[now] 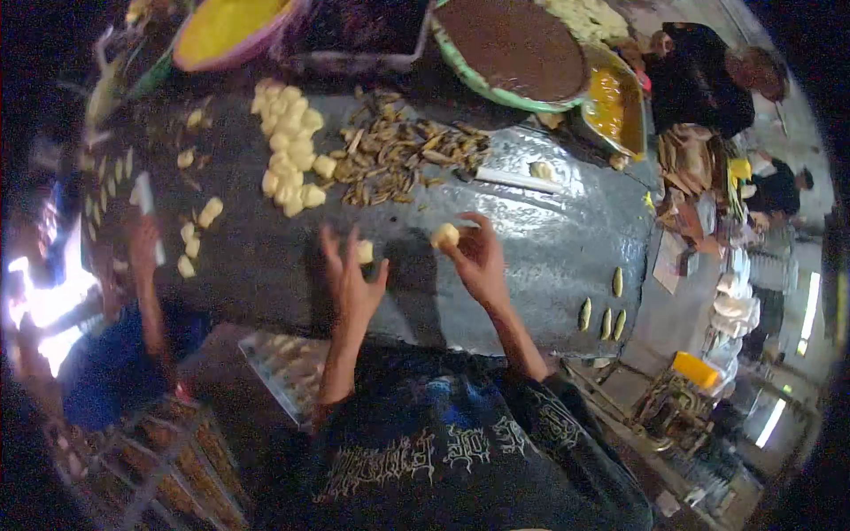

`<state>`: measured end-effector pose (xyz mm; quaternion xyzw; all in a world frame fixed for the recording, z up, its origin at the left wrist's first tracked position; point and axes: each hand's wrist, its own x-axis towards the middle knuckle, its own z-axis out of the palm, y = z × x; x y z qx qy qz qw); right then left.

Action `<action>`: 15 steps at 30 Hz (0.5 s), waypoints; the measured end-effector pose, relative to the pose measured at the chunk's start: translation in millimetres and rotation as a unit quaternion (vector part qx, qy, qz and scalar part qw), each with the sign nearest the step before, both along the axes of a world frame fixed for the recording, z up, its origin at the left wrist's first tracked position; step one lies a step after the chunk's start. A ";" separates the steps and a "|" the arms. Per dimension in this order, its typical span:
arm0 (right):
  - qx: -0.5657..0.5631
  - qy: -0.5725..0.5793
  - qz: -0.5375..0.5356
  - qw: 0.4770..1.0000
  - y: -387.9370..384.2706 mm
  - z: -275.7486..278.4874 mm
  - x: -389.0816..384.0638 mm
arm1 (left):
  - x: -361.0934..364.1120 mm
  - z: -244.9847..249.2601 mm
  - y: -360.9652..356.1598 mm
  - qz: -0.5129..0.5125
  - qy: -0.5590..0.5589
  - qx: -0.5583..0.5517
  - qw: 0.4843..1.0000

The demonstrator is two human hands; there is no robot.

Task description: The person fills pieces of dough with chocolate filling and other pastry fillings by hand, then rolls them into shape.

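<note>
My right hand (482, 265) pinches a pale dough ball (445, 236) between thumb and fingers, above the dark table (266, 248). My left hand (356, 288) is open, its fingers spread; a small dough piece (365, 251) shows between its thumb and fingers. Beyond my hands lies a heap of pale dough balls (288, 142). Beside it spreads a loose pile of brown strips (398, 150). A white rod (518, 180) lies at the right end of that pile, near another small dough piece (541, 169).
At the back stand a basin of brown filling (513, 49), a yellow-filled basin (226, 31) and an orange-yellow container (609, 102). Several oblong pieces (607, 323) lie at the right edge. On the left, a co-worker's hand (144, 243) holds a white rod (150, 199) near dough pieces (190, 248).
</note>
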<state>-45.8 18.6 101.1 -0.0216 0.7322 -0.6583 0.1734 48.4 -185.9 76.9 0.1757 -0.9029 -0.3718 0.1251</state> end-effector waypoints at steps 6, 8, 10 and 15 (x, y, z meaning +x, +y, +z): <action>-0.077 -0.094 0.053 0.991 62.1 49.8 38.4 | -31.8 133.7 91.7 -0.216 0.224 -0.004 0.950; -0.142 -0.068 0.048 0.986 77.1 66.1 59.0 | -34.6 152.8 131.0 -0.307 0.247 0.026 0.919; -0.192 -0.012 0.001 0.981 102.5 77.3 76.6 | -33.7 165.3 167.3 -0.364 0.257 0.074 0.892; -0.294 0.004 -0.071 0.953 188.0 103.9 106.4 | -25.0 152.0 251.9 -0.442 0.238 0.144 0.853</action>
